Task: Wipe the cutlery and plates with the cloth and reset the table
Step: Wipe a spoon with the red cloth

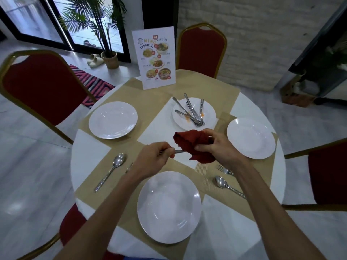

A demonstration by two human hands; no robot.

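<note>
L hand [154, 152] pinches utensil handle [178, 151] | R hand [217, 145] grips red cloth [193, 143] round it

a menu card [154, 57] stood well beyond the left hand [155, 154], a red chair [201, 49] beyond the right hand [216, 145]. far left of the left hand was a second red chair [45, 89]; behind it a striped rug [91, 81], slippers [94, 60], a potted palm [109, 59].

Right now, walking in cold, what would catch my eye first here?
The red cloth mid-table, bunched in the right hand around a utensil whose handle the left hand pinches. Behind it sits a stained plate heaped with cutlery. At the far edge stands a bright menu card.
</note>
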